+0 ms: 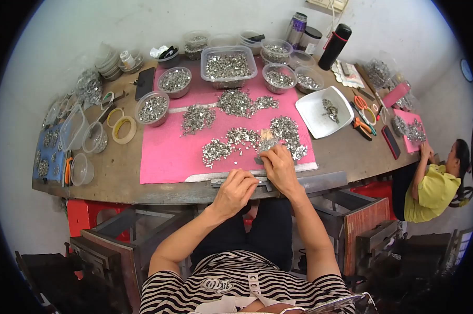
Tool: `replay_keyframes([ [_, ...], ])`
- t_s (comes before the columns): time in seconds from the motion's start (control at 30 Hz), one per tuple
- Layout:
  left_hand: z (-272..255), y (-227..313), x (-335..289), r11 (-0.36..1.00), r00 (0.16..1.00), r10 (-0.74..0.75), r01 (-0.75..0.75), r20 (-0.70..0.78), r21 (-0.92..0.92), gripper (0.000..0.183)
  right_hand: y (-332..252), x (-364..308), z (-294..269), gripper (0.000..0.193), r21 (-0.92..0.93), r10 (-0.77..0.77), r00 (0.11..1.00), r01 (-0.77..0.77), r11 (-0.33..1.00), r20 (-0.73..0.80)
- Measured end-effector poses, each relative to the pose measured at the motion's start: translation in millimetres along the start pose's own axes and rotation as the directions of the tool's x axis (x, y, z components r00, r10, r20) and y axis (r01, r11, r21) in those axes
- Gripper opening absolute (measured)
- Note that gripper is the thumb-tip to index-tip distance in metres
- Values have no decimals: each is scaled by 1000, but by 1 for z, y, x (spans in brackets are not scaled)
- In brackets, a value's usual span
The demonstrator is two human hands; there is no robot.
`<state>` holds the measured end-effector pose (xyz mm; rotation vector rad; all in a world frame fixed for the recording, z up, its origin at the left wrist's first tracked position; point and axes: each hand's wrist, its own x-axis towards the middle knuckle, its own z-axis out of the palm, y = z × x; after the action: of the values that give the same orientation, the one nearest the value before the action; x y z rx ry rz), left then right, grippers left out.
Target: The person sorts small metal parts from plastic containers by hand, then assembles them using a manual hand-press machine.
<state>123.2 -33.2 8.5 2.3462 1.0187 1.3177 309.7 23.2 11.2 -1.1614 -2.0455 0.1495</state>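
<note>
Metal strip (217, 183) runs left-right, seemingly.

The bits (236, 103) look metallic, bright and glossy, some glinting like mirrors. The mat (166, 152) beneath is matt and soft-looking; whether foam or cloth cannot be told. The tub (231, 83) is clear, smooth plastic, the tray (312, 112) white plastic with a sheen. The flask (334, 48) is smooth and dark. The tabletop (330, 149) looks dull and worn, the bar (320, 181) grey metal, faintly shiny. The stool (83, 214) is glossy red plastic, the striped shirt (231, 264) matt cloth, the wall (194, 15) smooth and matt.
</note>
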Motion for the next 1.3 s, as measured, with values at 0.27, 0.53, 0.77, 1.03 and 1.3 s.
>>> replay_keyframes([
  [0.27, -9, 6, 3, 989, 990, -141, 140, 13, 49, 18, 0, 9, 6, 9, -102, 21, 995, -11, 995, 96],
  [0.53, -8, 7, -2, 968, 971, -237, 237, -20, 87, 17, 5, 12, -1, 7, 34, 18, 996, -21, 999, 84],
  [0.77, -8, 9, -2, 956, 966, -257, 258, -30, 142, 22, 6, 6, -4, 8, -12, -6, 992, 7, 1000, 128],
  [1.03, -10, 4, -24, 959, 979, -146, 174, -140, 224, 31, 1, 11, 8, 8, -61, -35, 991, 43, 997, 127],
  [1.3, -5, 4, -28, 957, 973, -149, 187, -175, 223, 31, 5, 9, 3, 11, 12, -23, 998, 23, 1000, 64],
])
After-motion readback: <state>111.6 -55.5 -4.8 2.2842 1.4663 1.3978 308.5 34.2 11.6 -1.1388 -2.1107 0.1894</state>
